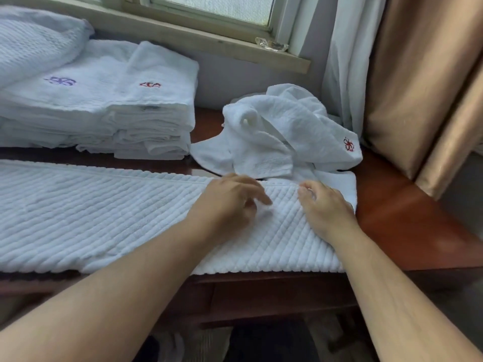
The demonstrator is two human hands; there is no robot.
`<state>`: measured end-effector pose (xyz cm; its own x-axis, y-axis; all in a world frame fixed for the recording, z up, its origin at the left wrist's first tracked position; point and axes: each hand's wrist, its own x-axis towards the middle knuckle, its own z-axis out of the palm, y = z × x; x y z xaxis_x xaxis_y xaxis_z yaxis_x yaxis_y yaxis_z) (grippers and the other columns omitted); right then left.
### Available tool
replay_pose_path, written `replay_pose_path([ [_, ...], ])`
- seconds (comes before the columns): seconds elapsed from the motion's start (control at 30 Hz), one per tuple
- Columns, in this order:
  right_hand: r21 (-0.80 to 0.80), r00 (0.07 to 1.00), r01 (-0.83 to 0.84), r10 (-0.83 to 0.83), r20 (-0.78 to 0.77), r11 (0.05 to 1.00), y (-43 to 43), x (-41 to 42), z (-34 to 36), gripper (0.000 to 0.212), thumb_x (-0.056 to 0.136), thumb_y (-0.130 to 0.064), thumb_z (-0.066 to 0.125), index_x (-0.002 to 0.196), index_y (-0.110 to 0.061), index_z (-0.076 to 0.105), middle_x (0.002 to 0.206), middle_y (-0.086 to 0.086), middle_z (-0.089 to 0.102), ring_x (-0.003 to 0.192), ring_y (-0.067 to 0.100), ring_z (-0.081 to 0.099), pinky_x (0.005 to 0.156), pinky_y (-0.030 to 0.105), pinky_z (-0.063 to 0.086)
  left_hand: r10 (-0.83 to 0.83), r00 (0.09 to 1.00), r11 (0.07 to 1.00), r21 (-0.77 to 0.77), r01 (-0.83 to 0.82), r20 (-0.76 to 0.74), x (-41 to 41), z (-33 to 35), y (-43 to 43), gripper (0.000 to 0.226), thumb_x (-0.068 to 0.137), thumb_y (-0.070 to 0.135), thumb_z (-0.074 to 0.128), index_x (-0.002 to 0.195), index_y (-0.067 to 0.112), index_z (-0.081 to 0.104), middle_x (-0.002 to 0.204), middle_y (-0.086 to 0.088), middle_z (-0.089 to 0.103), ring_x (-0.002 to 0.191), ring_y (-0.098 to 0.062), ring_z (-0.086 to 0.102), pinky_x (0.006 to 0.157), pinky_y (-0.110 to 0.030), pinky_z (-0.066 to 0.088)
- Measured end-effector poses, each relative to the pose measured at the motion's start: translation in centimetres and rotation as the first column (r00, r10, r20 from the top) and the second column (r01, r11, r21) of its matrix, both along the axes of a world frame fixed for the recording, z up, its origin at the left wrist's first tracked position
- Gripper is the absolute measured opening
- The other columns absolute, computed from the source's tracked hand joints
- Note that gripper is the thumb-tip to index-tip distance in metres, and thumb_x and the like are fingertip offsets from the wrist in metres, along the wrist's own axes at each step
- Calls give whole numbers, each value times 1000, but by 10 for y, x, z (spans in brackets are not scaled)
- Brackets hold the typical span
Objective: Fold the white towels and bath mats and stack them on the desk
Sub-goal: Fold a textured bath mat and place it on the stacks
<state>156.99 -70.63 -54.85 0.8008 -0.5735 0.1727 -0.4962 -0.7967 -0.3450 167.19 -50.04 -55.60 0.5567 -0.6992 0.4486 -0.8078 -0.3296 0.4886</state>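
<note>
While the bath mat (104,210) lay across the table (405,218), the right hand (324,205) pinched its far edge with curled fingers (307,190); the left hand (230,199) rested on it just beside, its grip unclear.

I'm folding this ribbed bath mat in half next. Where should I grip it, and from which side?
Probably the bath mat by its right edge, fingers pinching both corners from the right: it lies flat on the desk, that edge is free, and left hand and right hand rest there.

The bath mat (91,210) runs off the left edge; fingertips of the left hand (230,202) are blurred.
</note>
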Motion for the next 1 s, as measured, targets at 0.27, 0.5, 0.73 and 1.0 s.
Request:
replay_pose_path([
  [0.27, 109, 992, -19, 33, -125, 994, -10, -11, -4, 56, 105, -53, 21, 157, -35, 29, 166, -14, 18, 155, 11, 5, 124, 40, 10, -56, 998, 913, 406, 38, 33, -1, -6, 11, 52, 101, 61, 25, 151, 51, 28, 165, 20, 16, 152, -5, 8, 121, -36, 4],
  [0.5, -146, 971, 212, -225, -82, 966, 8, -17, 17, 42, 96, -20, 39, 133, -27, 56, 133, 0, 56, 125, 25, 45, 96, 42, 36, 15, 999, 855, 517, -39, 51, -19, 4, -5, 55, 105, 54, 18, 156, 37, 24, 168, 4, 12, 154, -22, 7, 124, -48, 8],
  [0.73, 25, 853, 494, -479, -209, 869, -2, -52, 27, 62, 89, -63, 45, 125, -13, 56, 92, -1, 58, 72, 18, 55, 60, 32, 42, 57, 997, 900, 430, -70, 44, -27, -6, 4, 59, 101, 57, 18, 158, 39, 18, 168, 8, 8, 155, -16, 1, 125, -42, 1],
  [1.0, 555, 930, 367, -306, -205, 746, -18, -66, 38, 56, 91, -57, 61, 115, -7, 68, 100, 7, 77, 90, 24, 74, 85, 39, 57, 60, 997, 921, 383, -71, 40, -25, -8, 4, 61, 98, 57, 19, 157, 40, 22, 167, 10, 12, 154, -14, 4, 124, -42, 2],
])
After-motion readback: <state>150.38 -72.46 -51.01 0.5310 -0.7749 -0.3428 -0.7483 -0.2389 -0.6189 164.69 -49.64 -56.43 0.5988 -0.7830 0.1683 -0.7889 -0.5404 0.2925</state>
